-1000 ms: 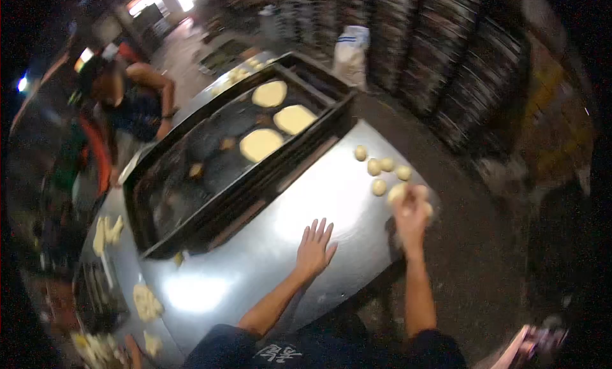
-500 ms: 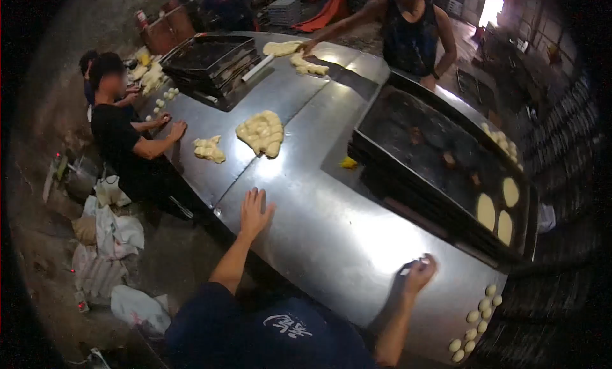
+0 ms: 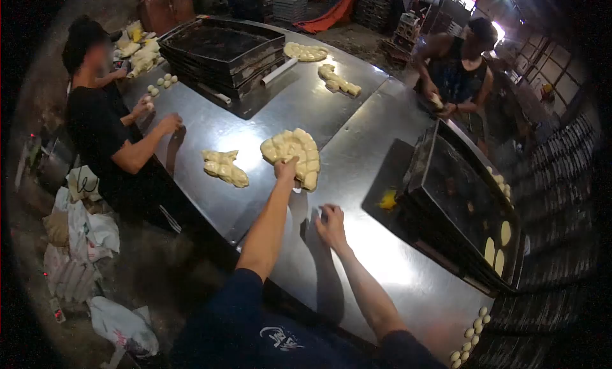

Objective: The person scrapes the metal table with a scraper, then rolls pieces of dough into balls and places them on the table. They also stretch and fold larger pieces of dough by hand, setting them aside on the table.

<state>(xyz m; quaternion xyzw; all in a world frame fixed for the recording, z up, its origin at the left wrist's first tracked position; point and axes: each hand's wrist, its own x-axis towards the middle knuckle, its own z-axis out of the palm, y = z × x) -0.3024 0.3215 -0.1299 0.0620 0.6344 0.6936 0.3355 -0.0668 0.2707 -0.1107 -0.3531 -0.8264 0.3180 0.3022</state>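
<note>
My left hand (image 3: pixel 287 170) reaches forward over the metal table, its fingers closed on the near edge of a big lobed slab of dough (image 3: pixel 294 146). A small whitish spot shows just under that hand; I cannot make out what it is. My right hand (image 3: pixel 331 228) hovers over or rests on the table nearer to me, fingers apart and partly bent, with nothing visible in it. To the left of the slab lies a smaller, irregular piece of dough (image 3: pixel 224 167).
Stacked black trays (image 3: pixel 421 203) stand at the right, flat dough ovals (image 3: pixel 501 248) in the top one. Dough balls (image 3: pixel 475 331) line the near right corner. More trays (image 3: pixel 223 50) stand at the back. One co-worker (image 3: pixel 108 114) works at the left, another (image 3: pixel 456 75) across the table.
My left hand has moved forward from the bare metal onto the big dough slab. My right hand has come left from the table's right side. The far co-worker has drawn back from the dough.
</note>
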